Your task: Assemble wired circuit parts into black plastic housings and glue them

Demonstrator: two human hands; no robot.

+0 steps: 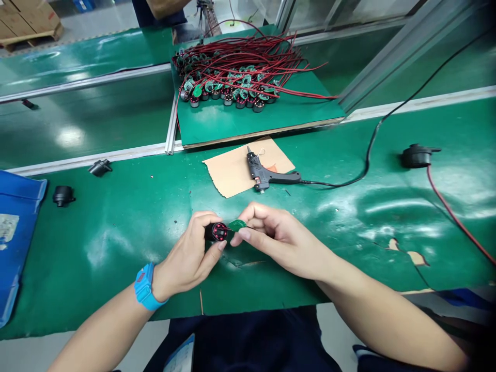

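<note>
My left hand (189, 256) is closed around a small black motor (216, 232) with red windings showing on its end face. My right hand (271, 235) pinches a small green round circuit board (237, 224) right beside that end face, touching or nearly touching it. Both hands hover just above the green mat (116, 243) near its front edge. A blue watch (145, 287) is on my left wrist.
A black glue gun (263, 173) lies on a piece of cardboard (228, 173), its cable running right. Behind, a green board (248, 121) carries several motors with red wires (240, 77). Black parts (63, 196) (100, 167) (416, 155) lie around; a blue tray (15, 232) sits left.
</note>
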